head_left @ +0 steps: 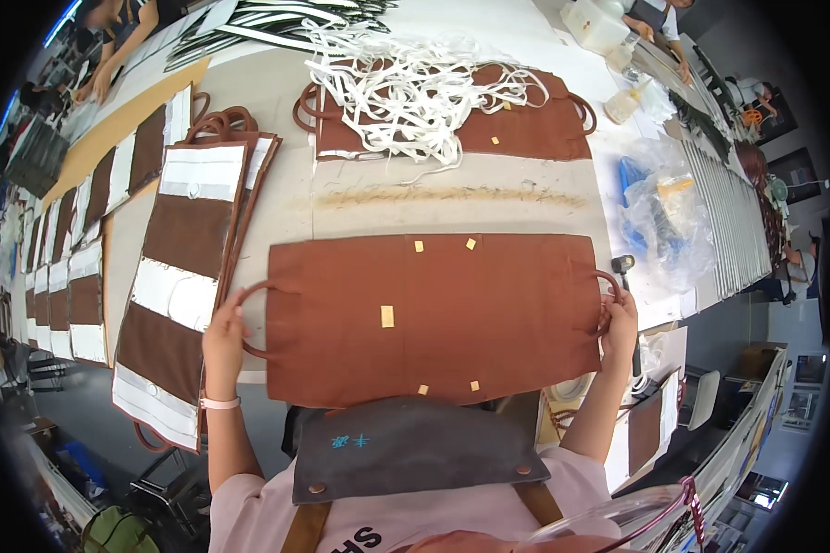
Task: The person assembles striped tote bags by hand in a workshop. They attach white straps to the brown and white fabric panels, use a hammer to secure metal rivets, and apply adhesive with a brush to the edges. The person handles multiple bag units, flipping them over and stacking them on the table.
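Note:
A reddish-brown bag panel (489,323) lies spread flat at the table's front edge, with several small yellow tabs on it. A looped handle sticks out at each short end. My left hand (224,334) is closed on the left handle (254,348), thumb side up. At the other end, my right hand (621,318) has its fingers curled round the right handle (610,276); part of those fingers is hidden. Just left of my left hand, a stack of brown bag panels with white strips (189,230) hangs over the table edge.
A tangle of white tape (406,88) covers another brown panel (553,120) farther back. Clear plastic bags (669,207) and a black-headed hammer (623,265) lie at the right. More striped panels (88,267) line the left side. Other people work across the table.

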`<move>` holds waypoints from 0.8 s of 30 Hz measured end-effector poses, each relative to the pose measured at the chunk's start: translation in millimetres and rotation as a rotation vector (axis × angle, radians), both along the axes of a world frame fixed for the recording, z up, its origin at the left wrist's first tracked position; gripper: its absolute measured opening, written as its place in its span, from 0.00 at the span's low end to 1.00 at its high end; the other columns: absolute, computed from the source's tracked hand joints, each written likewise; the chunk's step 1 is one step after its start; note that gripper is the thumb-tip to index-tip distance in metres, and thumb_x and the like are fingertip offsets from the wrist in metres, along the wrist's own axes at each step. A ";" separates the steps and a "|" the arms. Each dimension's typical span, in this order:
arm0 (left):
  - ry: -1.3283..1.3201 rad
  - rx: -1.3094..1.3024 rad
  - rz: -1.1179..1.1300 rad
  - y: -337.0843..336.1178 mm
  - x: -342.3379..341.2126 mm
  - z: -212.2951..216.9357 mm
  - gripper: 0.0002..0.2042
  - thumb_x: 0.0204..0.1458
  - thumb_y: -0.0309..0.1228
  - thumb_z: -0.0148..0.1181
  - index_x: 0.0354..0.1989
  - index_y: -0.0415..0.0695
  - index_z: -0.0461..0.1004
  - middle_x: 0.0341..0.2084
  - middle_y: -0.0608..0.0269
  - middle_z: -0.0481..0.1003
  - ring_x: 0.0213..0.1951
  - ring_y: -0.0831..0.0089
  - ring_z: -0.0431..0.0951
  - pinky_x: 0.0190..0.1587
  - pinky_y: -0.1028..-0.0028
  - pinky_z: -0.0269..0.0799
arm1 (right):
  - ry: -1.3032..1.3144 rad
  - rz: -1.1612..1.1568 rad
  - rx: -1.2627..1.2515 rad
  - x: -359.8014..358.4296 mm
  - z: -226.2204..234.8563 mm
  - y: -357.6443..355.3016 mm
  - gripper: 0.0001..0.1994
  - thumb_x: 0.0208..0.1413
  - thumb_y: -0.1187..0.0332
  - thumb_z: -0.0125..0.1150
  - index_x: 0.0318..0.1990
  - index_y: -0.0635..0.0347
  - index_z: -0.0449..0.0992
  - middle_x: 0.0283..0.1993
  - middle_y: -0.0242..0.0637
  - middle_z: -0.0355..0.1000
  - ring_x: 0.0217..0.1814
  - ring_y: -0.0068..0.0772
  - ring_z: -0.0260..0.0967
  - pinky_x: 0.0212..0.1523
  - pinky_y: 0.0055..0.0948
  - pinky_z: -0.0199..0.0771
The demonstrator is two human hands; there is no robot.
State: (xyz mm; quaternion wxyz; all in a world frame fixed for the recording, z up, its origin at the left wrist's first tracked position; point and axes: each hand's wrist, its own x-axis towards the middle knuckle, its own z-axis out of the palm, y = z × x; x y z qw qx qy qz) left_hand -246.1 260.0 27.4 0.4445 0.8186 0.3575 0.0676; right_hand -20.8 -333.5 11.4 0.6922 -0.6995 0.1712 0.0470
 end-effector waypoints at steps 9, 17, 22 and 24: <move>0.100 0.871 -0.448 -46.1 38.4 24.7 0.20 0.57 0.33 0.60 0.59 0.47 0.74 0.59 0.47 0.70 0.62 0.47 0.68 0.62 0.54 0.64 | -0.469 0.197 -1.490 13.3 -6.4 40.5 0.23 0.57 0.73 0.57 0.62 0.62 0.68 0.55 0.53 0.71 0.60 0.59 0.64 0.61 0.51 0.63; 0.084 0.792 -0.746 -92.7 74.7 -5.3 0.34 0.53 0.44 0.64 0.69 0.51 0.63 0.70 0.48 0.56 0.70 0.46 0.54 0.70 0.47 0.48 | -0.540 0.666 -1.450 -25.5 -0.1 202.8 0.35 0.58 0.53 0.61 0.70 0.59 0.60 0.73 0.49 0.55 0.77 0.54 0.47 0.73 0.56 0.45; 0.164 0.809 -0.576 -77.8 60.8 -20.0 0.34 0.56 0.46 0.59 0.71 0.52 0.60 0.71 0.51 0.56 0.71 0.49 0.54 0.67 0.46 0.49 | -0.507 0.515 -1.327 -15.6 -26.5 176.5 0.37 0.61 0.47 0.56 0.70 0.62 0.60 0.73 0.47 0.57 0.77 0.49 0.50 0.75 0.54 0.41; 0.164 0.840 -0.583 -71.9 56.0 -20.6 0.33 0.58 0.45 0.57 0.72 0.50 0.59 0.71 0.51 0.57 0.71 0.50 0.54 0.68 0.46 0.47 | -0.497 0.524 -1.449 -11.7 -27.0 172.9 0.36 0.61 0.46 0.55 0.69 0.63 0.62 0.72 0.45 0.59 0.76 0.48 0.52 0.75 0.53 0.42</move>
